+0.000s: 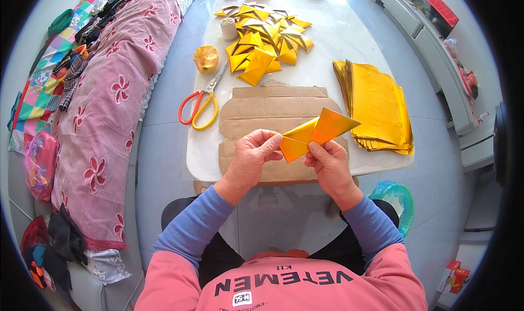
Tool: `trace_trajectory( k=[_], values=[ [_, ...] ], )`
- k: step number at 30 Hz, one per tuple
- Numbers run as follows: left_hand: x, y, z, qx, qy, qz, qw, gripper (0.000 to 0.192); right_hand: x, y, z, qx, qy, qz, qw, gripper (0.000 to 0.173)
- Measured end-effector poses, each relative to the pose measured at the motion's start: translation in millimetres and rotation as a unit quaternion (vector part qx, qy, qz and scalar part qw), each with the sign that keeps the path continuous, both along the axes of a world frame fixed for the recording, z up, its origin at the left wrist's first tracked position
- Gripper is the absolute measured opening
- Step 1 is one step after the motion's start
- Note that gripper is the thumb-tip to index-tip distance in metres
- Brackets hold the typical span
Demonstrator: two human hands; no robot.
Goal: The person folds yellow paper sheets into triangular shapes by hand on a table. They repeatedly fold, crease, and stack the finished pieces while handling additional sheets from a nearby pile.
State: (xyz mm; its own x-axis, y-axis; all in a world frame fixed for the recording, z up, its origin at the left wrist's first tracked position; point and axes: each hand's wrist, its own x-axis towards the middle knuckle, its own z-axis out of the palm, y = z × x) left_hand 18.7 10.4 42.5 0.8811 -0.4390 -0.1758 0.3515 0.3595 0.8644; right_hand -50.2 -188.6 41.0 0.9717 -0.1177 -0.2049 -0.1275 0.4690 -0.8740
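Between my hands is a partly folded sheet of gold foil paper (301, 141), raised above a piece of brown cardboard (266, 110). My left hand (256, 151) pinches its left corner between thumb and fingers. With thumb and fingers, my right hand (329, 159) grips the lower edge near the middle fold, and a pointed flap rises to the upper right. To the right lies a stack of flat gold paper sheets (376, 102). Beyond the cardboard, a heap of folded gold paper pieces (266, 41) spreads over the white table.
Scissors with red and yellow handles (206, 96) lie left of the cardboard on the white table (204, 159). Behind them are a bitten-looking fruit (206, 59) and a white roll (228, 28). A blue-green bin (403, 208) stands on the floor by my right knee. A sofa (110, 90) runs along the left.
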Motion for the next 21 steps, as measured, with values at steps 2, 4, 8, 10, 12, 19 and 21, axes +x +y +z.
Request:
trace_trajectory(
  k=[2,4,8,10,12,19,21],
  values=[
    [0,0,0,0.0,-0.003,-0.004,1.0,0.019,1,-1,-2,0.01,0.001,0.007,1.0,0.016],
    [0,0,-1,-0.002,-0.01,-0.01,1.0,0.019,1,-4,-5,0.022,0.0,0.018,1.0,0.014],
    [2,3,-6,0.002,-0.002,-0.021,1.0,0.018,2,-5,-8,0.04,0.006,0.032,0.999,0.011],
    [2,2,-6,0.0,-0.001,-0.02,1.0,0.017,2,-4,-7,0.046,0.012,0.033,0.998,0.01],
    [1,1,-4,0.011,-0.002,-0.015,1.0,0.017,2,-4,-6,0.054,0.014,0.036,0.998,0.01],
    [-1,-3,-7,-0.001,-0.004,0.014,1.0,0.019,2,-3,-7,0.073,0.033,0.041,0.996,0.011],
    [-1,-4,-8,-0.003,-0.01,0.019,1.0,0.019,2,-3,-11,0.074,0.039,0.046,0.995,0.016]
  ],
)
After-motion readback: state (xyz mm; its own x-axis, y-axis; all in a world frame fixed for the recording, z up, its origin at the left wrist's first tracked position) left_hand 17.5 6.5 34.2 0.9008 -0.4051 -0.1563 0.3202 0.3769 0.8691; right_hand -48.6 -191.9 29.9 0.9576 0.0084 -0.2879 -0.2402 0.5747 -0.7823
